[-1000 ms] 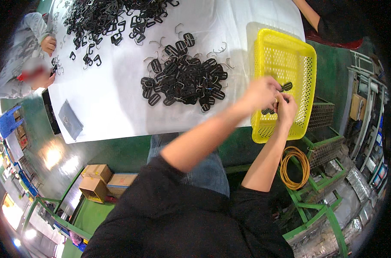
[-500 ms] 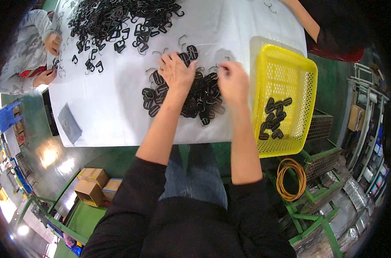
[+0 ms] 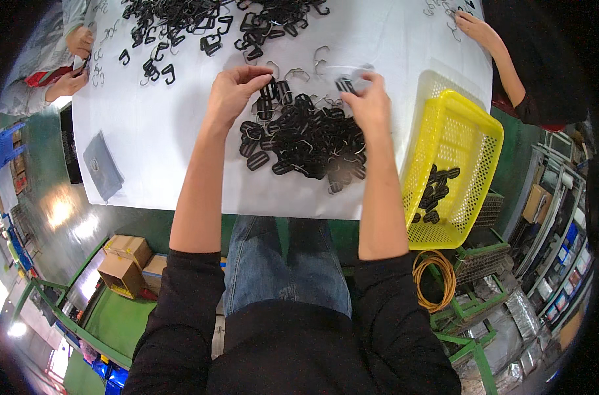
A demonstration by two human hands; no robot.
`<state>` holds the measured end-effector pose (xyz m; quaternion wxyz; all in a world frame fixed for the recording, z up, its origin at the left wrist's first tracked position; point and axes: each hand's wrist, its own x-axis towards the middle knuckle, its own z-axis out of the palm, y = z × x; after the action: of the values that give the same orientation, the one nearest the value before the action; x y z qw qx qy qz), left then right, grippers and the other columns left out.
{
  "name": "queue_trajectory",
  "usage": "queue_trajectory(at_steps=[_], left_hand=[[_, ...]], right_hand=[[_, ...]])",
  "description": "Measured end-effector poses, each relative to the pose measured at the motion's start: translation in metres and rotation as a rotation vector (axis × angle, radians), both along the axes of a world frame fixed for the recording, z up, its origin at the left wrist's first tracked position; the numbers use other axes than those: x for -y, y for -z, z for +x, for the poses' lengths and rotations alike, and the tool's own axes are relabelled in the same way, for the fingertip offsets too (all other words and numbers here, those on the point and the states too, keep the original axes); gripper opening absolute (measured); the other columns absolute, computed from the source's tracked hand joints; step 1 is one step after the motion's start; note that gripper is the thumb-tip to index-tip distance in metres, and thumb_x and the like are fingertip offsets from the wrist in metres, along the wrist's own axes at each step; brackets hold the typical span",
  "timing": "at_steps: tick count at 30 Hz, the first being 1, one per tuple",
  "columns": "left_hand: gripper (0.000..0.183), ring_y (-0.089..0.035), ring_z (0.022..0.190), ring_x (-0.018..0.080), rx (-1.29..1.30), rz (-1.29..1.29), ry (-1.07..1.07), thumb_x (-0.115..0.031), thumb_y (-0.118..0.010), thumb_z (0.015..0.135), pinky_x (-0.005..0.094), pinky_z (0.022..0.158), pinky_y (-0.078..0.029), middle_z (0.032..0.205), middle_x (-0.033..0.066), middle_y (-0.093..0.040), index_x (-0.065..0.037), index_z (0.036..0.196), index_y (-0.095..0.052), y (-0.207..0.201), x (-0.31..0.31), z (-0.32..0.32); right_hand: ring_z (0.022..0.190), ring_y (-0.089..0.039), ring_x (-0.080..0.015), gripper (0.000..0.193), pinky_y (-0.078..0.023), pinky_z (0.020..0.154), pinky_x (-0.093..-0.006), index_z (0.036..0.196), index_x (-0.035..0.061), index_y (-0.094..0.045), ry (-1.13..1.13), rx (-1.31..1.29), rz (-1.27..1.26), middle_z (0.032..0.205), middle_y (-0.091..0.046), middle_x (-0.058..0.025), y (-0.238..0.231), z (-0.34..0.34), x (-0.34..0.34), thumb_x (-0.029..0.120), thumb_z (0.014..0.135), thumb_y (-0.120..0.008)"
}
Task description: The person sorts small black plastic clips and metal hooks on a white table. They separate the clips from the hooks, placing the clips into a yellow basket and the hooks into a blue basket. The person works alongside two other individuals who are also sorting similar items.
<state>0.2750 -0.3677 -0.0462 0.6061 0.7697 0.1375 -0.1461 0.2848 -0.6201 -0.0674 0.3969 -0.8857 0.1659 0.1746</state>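
Observation:
My left hand (image 3: 230, 93) pinches at the far left of a heap of black slotted plastic buckles (image 3: 306, 141). Between its thumb and fingers is the top of one black buckle (image 3: 267, 91), with a bent metal wire beside the fingertips. Off the heap's far right edge, my right hand (image 3: 370, 102) grips another black buckle (image 3: 345, 84), smeared by motion. Thin bent wire hooks (image 3: 297, 74) lie on the white table cover just beyond the heap.
A yellow perforated basket (image 3: 467, 155) holding several buckles (image 3: 433, 194) stands at the right table edge. Farther off lies a big pile of black hook-shaped pieces (image 3: 181, 20). Co-workers' hands (image 3: 79, 43) show at left and one hand (image 3: 478, 31) at far right. A grey packet (image 3: 103, 168) lies left.
My left hand has gone from lying spread over the heap to a pinch at its left. The right hand now has a buckle in it. The whole view has shifted slightly.

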Motion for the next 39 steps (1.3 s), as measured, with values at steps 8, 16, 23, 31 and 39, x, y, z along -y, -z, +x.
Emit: queue_trajectory(at_steps=[8,16,23,31,39], left_hand=[[0.028,-0.057,0.069,0.0159,0.215,0.571,0.222,-0.022,-0.072,0.075,0.0335,0.063,-0.047,0.071,0.0049,-0.058,-0.002,0.091,-0.061,0.004,0.041,-0.046],[0.019,-0.05,0.067,0.0081,-0.282,-0.459,-0.115,-0.017,-0.071,0.078,0.0238,0.057,-0.041,0.075,-0.0011,-0.055,-0.006,0.088,-0.061,-0.004,-0.014,-0.044],[0.023,-0.059,0.071,0.0136,-0.191,-0.297,-0.167,-0.025,-0.068,0.08,0.0277,0.058,-0.047,0.079,0.0021,-0.062,-0.005,0.091,-0.061,-0.002,-0.022,-0.04],[0.024,-0.052,0.06,0.0111,0.005,0.353,-0.007,-0.025,-0.073,0.073,0.0289,0.059,-0.042,0.064,0.0018,-0.059,-0.005,0.085,-0.066,0.015,0.006,-0.043],[0.023,-0.038,0.051,0.0057,-0.297,-0.165,-0.104,-0.027,-0.075,0.074,0.0214,0.047,-0.029,0.059,-0.0051,-0.049,-0.007,0.079,-0.067,0.001,-0.027,-0.036]], right_hand=[[0.083,-0.063,-0.0198,0.049,-0.049,0.069,-0.0324,0.106,-0.0009,-0.053,0.093,-0.224,0.875,0.079,-0.062,-0.0071,-0.026,-0.031,0.002,0.025,0.07,-0.076],[0.092,-0.063,-0.0326,0.05,-0.049,0.078,-0.0421,0.094,0.0029,-0.063,-0.398,-0.056,-0.347,0.093,-0.066,-0.0176,-0.014,-0.009,-0.063,0.043,0.066,-0.077],[0.068,-0.059,-0.0151,0.028,-0.044,0.064,-0.0287,0.081,-0.0004,-0.066,-0.12,-0.092,0.269,0.068,-0.062,-0.0058,-0.018,-0.009,-0.022,0.025,0.071,-0.073],[0.085,-0.062,-0.0182,0.021,-0.048,0.071,-0.0301,0.088,0.0061,-0.063,0.16,-0.166,1.093,0.086,-0.063,-0.0057,-0.035,-0.025,0.002,0.025,0.08,-0.065],[0.086,-0.065,-0.0318,0.042,-0.051,0.074,-0.0411,0.084,0.0062,-0.068,-0.218,-0.14,-0.365,0.09,-0.067,-0.0157,-0.01,-0.018,-0.067,0.044,0.067,-0.076]])
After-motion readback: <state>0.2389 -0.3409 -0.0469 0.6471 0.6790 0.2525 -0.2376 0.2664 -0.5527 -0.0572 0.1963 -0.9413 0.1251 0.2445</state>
